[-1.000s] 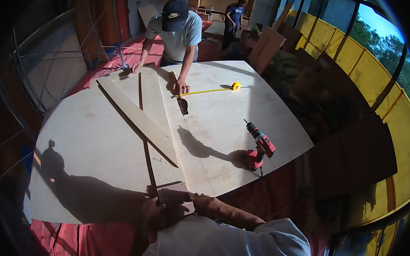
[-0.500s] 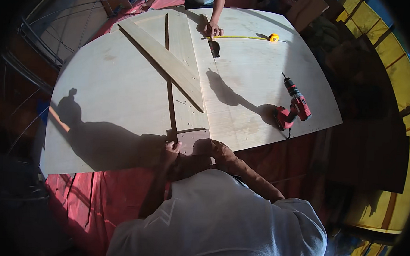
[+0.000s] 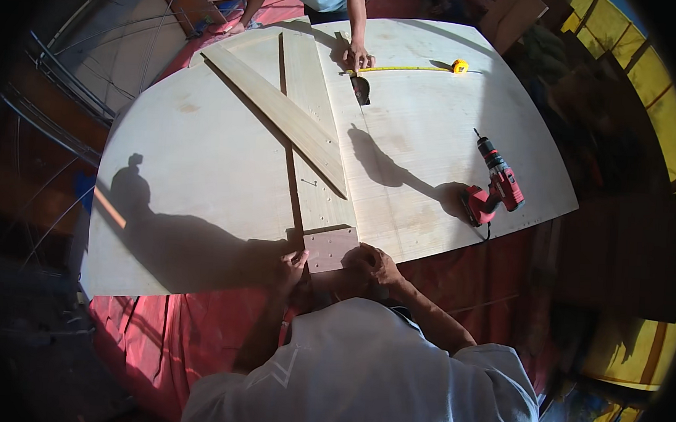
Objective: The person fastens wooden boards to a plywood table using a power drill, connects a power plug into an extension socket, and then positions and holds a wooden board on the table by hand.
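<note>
At the near edge of the pale plywood panel (image 3: 425, 154), a small brown wooden board (image 3: 331, 247) dotted with holes sits over the end of a long pale plank (image 3: 314, 87). My left hand (image 3: 292, 268) grips the small board's left edge, thumb uppermost. On its opposite side my right hand (image 3: 379, 265) is closed with bent fingers against the right edge. Shadow hides the fingers beneath. A second pale plank (image 3: 278, 120) lies diagonally across the first, and a loose screw (image 3: 309, 182) rests on the long plank.
A red and black cordless drill (image 3: 495, 185) stands at the right of the panel. At the far side, another person's hand (image 3: 357, 58) holds the end of a yellow tape measure (image 3: 459, 66) beside a dark cutout (image 3: 361, 91). Red sheeting (image 3: 187, 325) hangs below the near edge.
The small brown board now shows more of its top face and lies squarer to the plank. Both hands stay at its sides. The whole view has shifted slightly.
</note>
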The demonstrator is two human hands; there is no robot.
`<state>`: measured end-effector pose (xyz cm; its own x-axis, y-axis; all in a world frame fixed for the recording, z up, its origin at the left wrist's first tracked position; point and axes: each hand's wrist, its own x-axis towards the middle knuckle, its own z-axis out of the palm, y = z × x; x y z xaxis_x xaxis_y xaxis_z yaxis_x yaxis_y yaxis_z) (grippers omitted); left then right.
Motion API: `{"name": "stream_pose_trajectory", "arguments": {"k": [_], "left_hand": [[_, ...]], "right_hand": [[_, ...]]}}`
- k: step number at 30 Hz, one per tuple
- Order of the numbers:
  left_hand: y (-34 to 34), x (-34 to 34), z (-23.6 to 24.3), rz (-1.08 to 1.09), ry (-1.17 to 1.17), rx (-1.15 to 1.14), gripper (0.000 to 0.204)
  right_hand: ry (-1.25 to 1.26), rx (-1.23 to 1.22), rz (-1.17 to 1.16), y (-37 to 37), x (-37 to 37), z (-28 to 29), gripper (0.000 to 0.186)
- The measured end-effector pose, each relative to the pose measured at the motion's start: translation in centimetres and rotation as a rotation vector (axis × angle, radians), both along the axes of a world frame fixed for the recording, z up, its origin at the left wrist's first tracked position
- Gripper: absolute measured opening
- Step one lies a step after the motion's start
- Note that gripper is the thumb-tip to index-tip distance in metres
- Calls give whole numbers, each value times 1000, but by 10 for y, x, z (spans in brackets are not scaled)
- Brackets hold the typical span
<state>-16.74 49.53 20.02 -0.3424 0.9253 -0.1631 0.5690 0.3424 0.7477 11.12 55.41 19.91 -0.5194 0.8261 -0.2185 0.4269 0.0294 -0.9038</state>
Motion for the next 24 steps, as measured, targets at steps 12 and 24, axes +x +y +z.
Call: {"name": "stream_pose_trajectory", "arguments": {"k": [12, 24], "left_hand": [[-4, -10, -28, -51, -49, 66, 49], [5, 2, -13, -190, -240, 15, 38]], "right_hand": [[-51, -31, -25, -1, -10, 17, 75], [-68, -41, -135, -1, 6, 23, 72]]}}
